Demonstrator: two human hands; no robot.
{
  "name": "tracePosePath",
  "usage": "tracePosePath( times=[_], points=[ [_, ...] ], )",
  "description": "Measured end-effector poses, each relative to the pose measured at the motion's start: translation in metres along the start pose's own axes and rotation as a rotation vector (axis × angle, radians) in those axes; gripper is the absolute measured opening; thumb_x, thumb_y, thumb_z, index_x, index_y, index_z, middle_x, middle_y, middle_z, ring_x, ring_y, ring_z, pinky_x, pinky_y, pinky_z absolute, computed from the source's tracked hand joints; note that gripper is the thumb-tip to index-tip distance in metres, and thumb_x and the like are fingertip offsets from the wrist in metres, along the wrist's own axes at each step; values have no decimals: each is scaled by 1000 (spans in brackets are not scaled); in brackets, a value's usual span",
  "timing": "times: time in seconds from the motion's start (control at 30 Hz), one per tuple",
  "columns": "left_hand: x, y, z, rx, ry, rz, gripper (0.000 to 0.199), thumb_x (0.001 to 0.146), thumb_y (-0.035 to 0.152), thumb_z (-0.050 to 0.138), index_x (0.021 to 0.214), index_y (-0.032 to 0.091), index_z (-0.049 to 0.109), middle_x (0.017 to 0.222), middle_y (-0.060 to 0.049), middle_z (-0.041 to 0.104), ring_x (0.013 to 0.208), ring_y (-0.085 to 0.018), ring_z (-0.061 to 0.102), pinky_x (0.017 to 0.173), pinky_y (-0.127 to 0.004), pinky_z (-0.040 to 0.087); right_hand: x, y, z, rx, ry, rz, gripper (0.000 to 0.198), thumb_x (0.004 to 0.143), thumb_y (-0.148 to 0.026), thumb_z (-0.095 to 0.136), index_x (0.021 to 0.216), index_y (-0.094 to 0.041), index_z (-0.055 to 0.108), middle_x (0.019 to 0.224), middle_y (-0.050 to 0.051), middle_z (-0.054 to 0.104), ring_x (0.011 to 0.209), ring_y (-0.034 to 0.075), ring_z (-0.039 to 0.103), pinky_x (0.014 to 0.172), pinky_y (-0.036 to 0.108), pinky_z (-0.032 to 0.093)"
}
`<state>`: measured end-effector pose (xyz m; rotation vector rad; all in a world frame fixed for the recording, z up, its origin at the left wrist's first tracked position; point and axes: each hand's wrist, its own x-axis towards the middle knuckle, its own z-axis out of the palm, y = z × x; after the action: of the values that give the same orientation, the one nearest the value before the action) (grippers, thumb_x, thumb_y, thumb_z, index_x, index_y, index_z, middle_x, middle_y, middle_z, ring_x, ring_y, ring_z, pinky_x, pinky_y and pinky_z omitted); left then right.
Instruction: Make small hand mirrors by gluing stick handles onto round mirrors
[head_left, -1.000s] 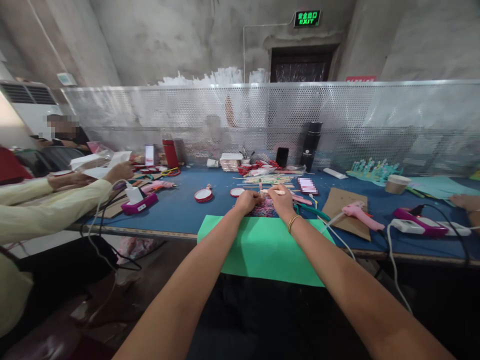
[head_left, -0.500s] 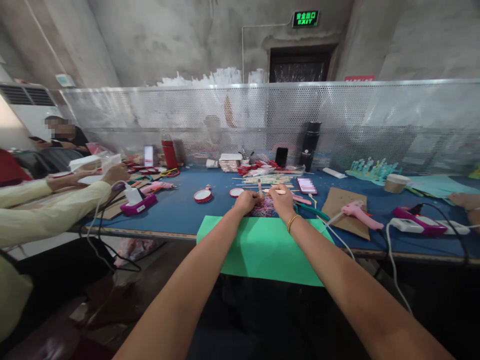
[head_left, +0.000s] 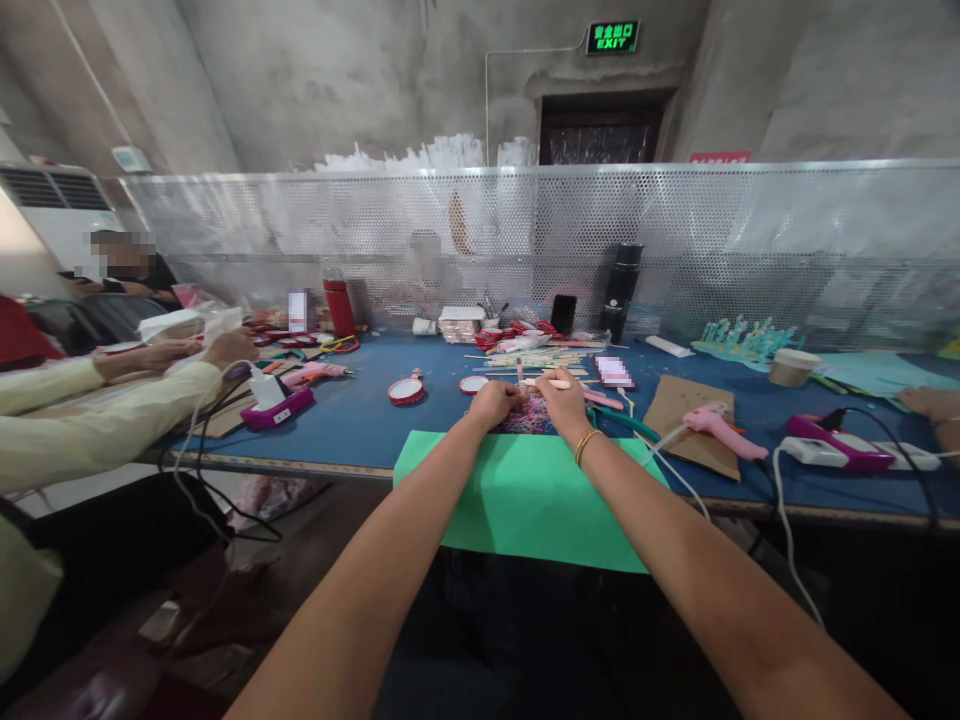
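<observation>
Head view. Left hand (head_left: 495,404) pinched a small pinkish stick (head_left: 520,374) between its fingertips; the stick stood upright above them, apparently steadied so the other hand could work against it. Right hand (head_left: 564,404) gripped a pale pen-shaped tool (head_left: 553,384) like a pencil, fingers closed on it, tip turned left toward the stick; that grip looked chosen for fine control. Whether tip and stick touched, could not tell.

Both hands low over tangled coloured threads (head_left: 531,416) near the front of the blue table (head_left: 360,400), wrists close together, likely for steadiness. Green sheet (head_left: 525,495) lay under the forearms and hung over the edge, perhaps as a guard against mess.

Just beyond the hands: loose thin sticks (head_left: 536,357), probably stock kept within reach. Red-rimmed round tin (head_left: 473,385) near the left hand, a second such tin (head_left: 406,391) farther left. Right side: pink glue gun (head_left: 724,430) lay over a cardboard piece (head_left: 667,415), presumably to keep drips off the tabletop. Gold bracelet (head_left: 584,446) on right wrist.
</observation>
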<state>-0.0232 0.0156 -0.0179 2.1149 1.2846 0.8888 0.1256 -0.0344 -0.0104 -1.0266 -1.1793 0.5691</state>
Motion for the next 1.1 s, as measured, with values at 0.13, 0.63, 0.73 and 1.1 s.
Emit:
tracePosePath(
  times=[0.13,0.63,0.73,1.1],
  points=[
    [1,-2,1,13,9,9,34,73,46,63,66,14,70,55,2,54,53,-10,39,53,-24,28,1,3,1,-7,1,-13,10,68,-32,56,65,-22,56,64,0,65,65,18,61,65,30,49],
    [1,-2,1,29,16,2,35,73,47,62,65,14,69,53,2,52,53,-10,38,53,-24,28,2,5,0,-3,32,3,9,67,-31,57,66,-22,56,62,-1,66,64,19,63,62,29,49],
    [1,-3,1,20,14,5,38,72,50,63,65,13,69,54,1,54,54,-11,40,54,-24,29,3,7,-1,-25,42,3,10,68,-32,57,67,-23,57,63,-1,66,64,18,62,63,30,50],
    [2,-6,2,10,1,8,37,73,49,63,66,14,70,55,1,56,54,-11,41,55,-24,29,2,3,0,31,52,29,11,66,-32,58,63,-22,55,59,-1,64,61,17,60,62,29,49]
  ],
)
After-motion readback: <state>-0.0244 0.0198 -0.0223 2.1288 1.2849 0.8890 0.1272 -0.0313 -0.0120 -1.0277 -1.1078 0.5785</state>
